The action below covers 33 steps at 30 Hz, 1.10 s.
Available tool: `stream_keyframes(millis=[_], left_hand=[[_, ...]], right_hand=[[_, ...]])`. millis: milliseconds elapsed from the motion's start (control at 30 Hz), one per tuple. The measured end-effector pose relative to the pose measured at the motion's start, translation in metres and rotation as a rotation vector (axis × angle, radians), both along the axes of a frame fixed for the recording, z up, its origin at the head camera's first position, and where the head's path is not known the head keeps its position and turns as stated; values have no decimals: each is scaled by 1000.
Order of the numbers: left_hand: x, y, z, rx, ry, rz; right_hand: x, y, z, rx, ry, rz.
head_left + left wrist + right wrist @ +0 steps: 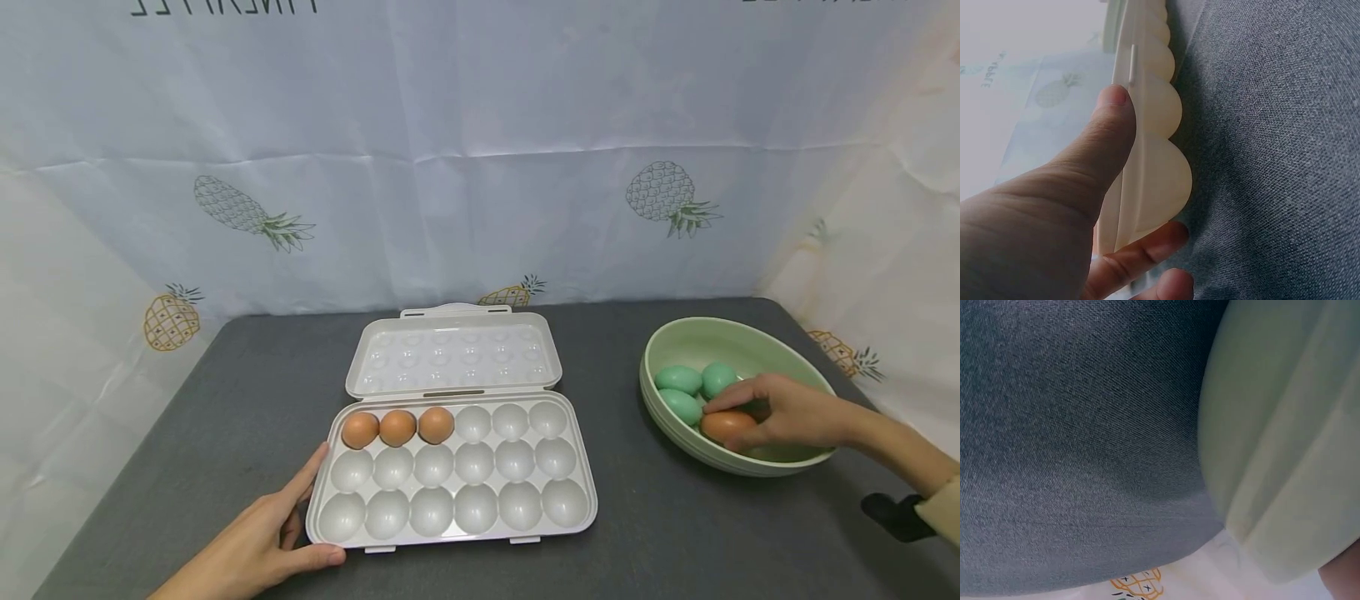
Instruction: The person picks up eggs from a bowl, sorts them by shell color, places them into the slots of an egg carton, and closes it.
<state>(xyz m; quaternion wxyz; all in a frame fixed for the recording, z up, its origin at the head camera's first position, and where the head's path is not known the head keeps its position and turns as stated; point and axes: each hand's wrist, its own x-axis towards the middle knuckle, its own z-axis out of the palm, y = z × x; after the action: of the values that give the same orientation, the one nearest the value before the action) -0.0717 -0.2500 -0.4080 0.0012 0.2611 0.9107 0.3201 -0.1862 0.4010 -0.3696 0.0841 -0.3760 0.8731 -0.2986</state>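
Note:
A white egg box (480,467) lies with its lid (457,354) folded back. In its far row, three brown eggs (397,427) fill the cups from the left end. My left hand (258,533) holds the box's near left corner, thumb along the front edge and fingers at the left side; in the left wrist view the thumb (1113,125) presses the rim. Inside a green bowl (750,333) my right hand (795,412) grips a brown egg (726,425). Several green eggs (679,379) lie beside it. The right wrist view shows the bowl's outside, not the held egg.
A dark grey cloth-covered table (225,417) carries everything. Behind it hangs a pale curtain (450,225) printed with pineapples. A black object (896,517) shows near the right sleeve (945,508).

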Motion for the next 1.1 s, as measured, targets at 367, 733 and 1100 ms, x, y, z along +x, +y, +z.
stream_keyframes(millis=[367, 733, 1100], left_hand=[[1, 0, 2, -11, -16, 8], [0, 0, 2, -9, -8, 5], [0, 0, 0, -3, -1, -1]], right_hand=[[3, -2, 2, -74, 11, -39], [9, -11, 25, -127, -176, -245], [8, -21, 34, -252, -137, -420]])
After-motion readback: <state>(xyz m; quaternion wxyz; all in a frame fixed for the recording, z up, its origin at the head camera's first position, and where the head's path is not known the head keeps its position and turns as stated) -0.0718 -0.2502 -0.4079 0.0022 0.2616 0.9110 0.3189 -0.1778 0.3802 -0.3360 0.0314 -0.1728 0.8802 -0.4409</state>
